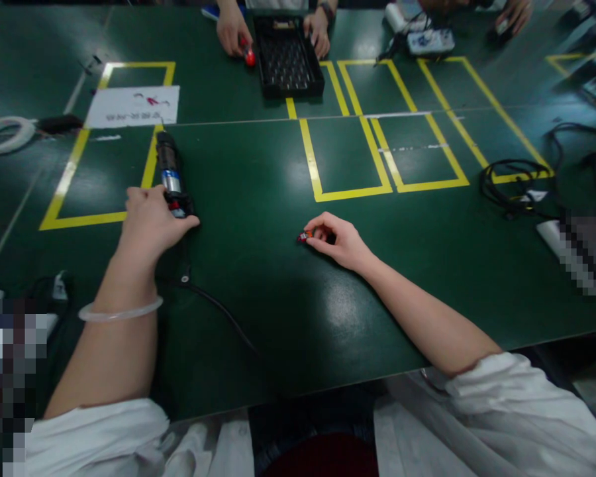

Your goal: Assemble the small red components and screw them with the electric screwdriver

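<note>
On the left of the head view, my left hand [151, 215] is closed around the near end of a black cylindrical tool [169, 158]. The tool has a blue and silver band and lies on the green table [248, 165]. My thumb stretches along its right side; the other fingertips are partly hidden. A dark cord [218, 306] runs over the table below that hand. Near the middle, my right hand [335, 240] pinches a small red and black part [304, 236] between thumb and fingertips, close above the tabletop. That part is too small to name exactly.
Across the table another person's hands [232, 30] are at a black tray [291, 83], one with a red object [249, 54]. Yellow tape outlines [353, 195] mark the surface. A paper sheet [124, 106] and a white roll [4, 136] lie left; coiled black cable [506, 192] lies right.
</note>
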Motion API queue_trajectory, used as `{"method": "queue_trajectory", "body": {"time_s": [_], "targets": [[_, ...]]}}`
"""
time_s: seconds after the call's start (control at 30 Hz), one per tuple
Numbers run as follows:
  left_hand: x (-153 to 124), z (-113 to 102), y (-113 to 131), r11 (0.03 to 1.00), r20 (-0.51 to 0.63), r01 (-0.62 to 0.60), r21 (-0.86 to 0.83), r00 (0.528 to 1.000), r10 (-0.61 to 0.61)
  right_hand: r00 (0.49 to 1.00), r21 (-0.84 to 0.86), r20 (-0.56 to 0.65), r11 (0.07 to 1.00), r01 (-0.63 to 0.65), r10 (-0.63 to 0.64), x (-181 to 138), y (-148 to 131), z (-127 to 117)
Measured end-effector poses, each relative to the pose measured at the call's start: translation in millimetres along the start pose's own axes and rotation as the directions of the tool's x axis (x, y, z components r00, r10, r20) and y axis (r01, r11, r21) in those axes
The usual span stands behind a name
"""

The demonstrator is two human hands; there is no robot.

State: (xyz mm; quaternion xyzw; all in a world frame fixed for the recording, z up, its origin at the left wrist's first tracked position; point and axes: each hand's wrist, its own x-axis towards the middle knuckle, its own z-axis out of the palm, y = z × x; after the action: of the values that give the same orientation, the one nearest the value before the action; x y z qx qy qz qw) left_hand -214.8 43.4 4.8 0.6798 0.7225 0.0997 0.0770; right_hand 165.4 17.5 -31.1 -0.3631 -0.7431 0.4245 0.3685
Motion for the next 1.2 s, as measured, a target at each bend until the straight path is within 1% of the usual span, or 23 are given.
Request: {"method": "queue_trajectory", "body": {"time_s": [0.03,0.1,0.23,0.37,0.47,0.6,0.83,1.2], "targets": [[-3,1,16,0.999,-0.005,0.026,0.020,1.000,-0.026,1.000,-0.007,-0.007,1.000,0.012,-0.012,0,0,0],[-11,4,46,1.000,0.000,0.008,0.020,1.000,-0.008,0.999,-0.012,-0.019,1.000,0.028,-0.029,0,0,0],[-28,18,93,0.994,0.006,-0.107,-0.016,0.994,0.107,0.999,0.005,-0.028,1.000,0.018,-0.018,0,2,1],[-47,30,128,0.972,0.022,-0.230,-0.054,0.973,0.232,0.999,0.022,-0.041,1.000,0.005,-0.004,0,4,2],[-59,33,146,0.952,0.045,-0.295,-0.081,0.953,0.299,0.999,0.012,-0.047,1.000,0.017,-0.016,-1,2,3],[-69,36,158,0.933,0.072,-0.342,-0.111,0.934,0.351,0.998,-0.021,-0.018,0.998,0.061,-0.062,-2,-1,2],[-71,37,160,0.923,0.055,-0.379,-0.069,0.922,0.383,0.992,-0.110,0.024,0.986,0.126,-0.124,-1,-3,4],[-75,36,164,0.908,0.068,-0.412,-0.080,0.906,0.417,0.986,-0.242,0.108,0.958,0.152,-0.129,-3,-4,5]]}}
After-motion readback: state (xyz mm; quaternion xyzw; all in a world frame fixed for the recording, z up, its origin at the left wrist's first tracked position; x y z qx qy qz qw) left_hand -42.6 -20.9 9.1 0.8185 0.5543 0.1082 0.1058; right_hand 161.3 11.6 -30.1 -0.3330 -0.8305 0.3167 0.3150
